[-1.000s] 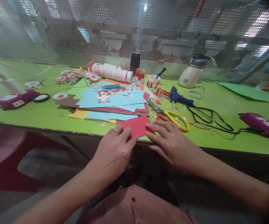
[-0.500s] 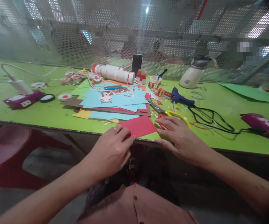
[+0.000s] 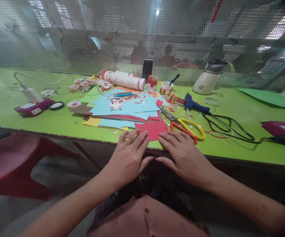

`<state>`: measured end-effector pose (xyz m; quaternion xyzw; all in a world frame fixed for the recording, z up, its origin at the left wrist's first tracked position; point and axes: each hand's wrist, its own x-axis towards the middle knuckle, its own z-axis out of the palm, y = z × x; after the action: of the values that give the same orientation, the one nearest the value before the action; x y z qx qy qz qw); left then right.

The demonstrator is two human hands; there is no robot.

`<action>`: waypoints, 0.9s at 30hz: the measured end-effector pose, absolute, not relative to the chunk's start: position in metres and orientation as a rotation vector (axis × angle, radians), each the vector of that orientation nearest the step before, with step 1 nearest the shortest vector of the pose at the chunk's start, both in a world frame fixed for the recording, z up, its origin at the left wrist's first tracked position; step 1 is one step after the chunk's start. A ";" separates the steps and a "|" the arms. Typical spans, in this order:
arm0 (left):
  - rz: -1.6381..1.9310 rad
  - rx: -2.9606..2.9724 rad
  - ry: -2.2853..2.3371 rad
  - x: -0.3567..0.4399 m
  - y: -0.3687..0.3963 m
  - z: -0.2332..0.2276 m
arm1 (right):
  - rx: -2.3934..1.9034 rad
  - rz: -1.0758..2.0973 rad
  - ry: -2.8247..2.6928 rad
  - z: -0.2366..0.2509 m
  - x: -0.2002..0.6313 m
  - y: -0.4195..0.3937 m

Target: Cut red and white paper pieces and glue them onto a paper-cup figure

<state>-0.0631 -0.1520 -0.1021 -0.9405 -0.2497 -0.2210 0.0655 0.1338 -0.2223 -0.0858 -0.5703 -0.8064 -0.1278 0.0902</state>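
Observation:
A piece of red paper (image 3: 151, 130) lies at the front edge of the green table, under my fingertips. My left hand (image 3: 130, 154) rests its fingers on the paper's left near side, a ring on one finger. From the right, my right hand (image 3: 179, 153) lays its outstretched fingers on the near right corner. Both thumbs extend below the table edge, their tips almost meeting. Just beyond my right hand are scissors (image 3: 182, 125) with yellow and red handles, blades pointing to the back left. Behind the paper is a stack of coloured sheets (image 3: 127, 110) with scraps on top.
A blue glue gun (image 3: 194, 104) with a black cord lies right of decorated paper cups (image 3: 166, 88). Further back are a white cup roll (image 3: 124, 80), a phone (image 3: 147, 69) and a white jug (image 3: 206, 79). Purple power blocks (image 3: 35, 108) flank the table; a red stool (image 3: 11, 158) stands left.
My right hand has moved left onto the red paper, away from the scissors' handles. My left hand's fingers have spread, and the paper has turned slightly. The view has shifted a little.

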 end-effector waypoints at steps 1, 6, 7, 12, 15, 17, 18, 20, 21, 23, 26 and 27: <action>-0.669 -2.826 -0.765 -0.064 -0.154 -0.103 | -1.703 -0.383 -2.398 -0.086 0.132 -0.222; -0.665 -2.803 -0.816 -0.067 -0.161 -0.108 | -1.746 -0.406 -2.406 -0.086 0.123 -0.222; -0.660 -2.804 -0.823 -0.066 -0.161 -0.109 | -1.758 -0.415 -2.402 -0.087 0.122 -0.221; -0.660 -2.796 -0.865 -0.066 -0.161 -0.110 | -1.783 -0.469 -2.385 -0.088 0.119 -0.220; -0.685 -2.770 -0.888 -0.069 -0.161 -0.108 | -1.797 -0.470 -2.394 -0.087 0.118 -0.219; -0.705 -2.752 -0.883 -0.073 -0.161 -0.106 | -1.809 -0.471 -2.399 -0.086 0.118 -0.219; -0.717 -2.743 -0.875 -0.075 -0.161 -0.105 | -1.815 -0.475 -2.401 -0.086 0.118 -0.219; -0.733 -2.725 -0.860 -0.078 -0.162 -0.104 | -1.826 -0.488 -2.400 -0.086 0.117 -0.220; -0.736 -2.718 -0.852 -0.079 -0.162 -0.104 | -1.832 -0.494 -2.399 -0.087 0.117 -0.220; -0.742 -2.708 -0.843 -0.081 -0.163 -0.103 | -1.840 -0.504 -2.398 -0.088 0.117 -0.220; -0.778 -2.706 -0.851 -0.081 -0.163 -0.102 | -1.845 -0.519 -2.402 -0.089 0.117 -0.220; -0.797 -2.707 -0.859 -0.079 -0.162 -0.102 | -1.847 -0.524 -2.404 -0.089 0.116 -0.220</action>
<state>-0.0794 -0.1624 -0.1018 -0.9135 -0.2897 -0.2691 0.0958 0.1162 -0.2202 -0.0888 -0.6000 -0.7810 -0.1702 0.0325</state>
